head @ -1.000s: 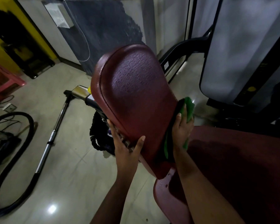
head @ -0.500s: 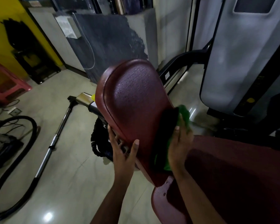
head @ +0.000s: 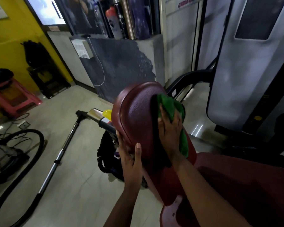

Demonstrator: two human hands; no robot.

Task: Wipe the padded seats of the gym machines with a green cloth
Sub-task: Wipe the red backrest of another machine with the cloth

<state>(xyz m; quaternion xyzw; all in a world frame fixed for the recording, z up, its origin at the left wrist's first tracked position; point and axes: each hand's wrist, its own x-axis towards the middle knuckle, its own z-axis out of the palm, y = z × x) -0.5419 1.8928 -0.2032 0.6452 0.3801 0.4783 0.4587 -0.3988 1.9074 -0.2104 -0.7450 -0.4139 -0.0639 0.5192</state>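
A dark red padded back pad stands upright in the middle of the view, above a wide dark red seat at lower right. My left hand grips the pad's left edge, thumb on the front face and fingers behind it. My right hand presses a bunched green cloth against the pad's upper right side. Part of the cloth hangs down behind my right wrist.
A vacuum wand and black hose lie on the tiled floor at left. A black bag sits behind the pad. A grey machine housing rises at right. A pink stool stands far left.
My right hand has carried the green cloth up the pad's right side towards its top. My left hand keeps its hold on the left edge. The view has tilted upward.
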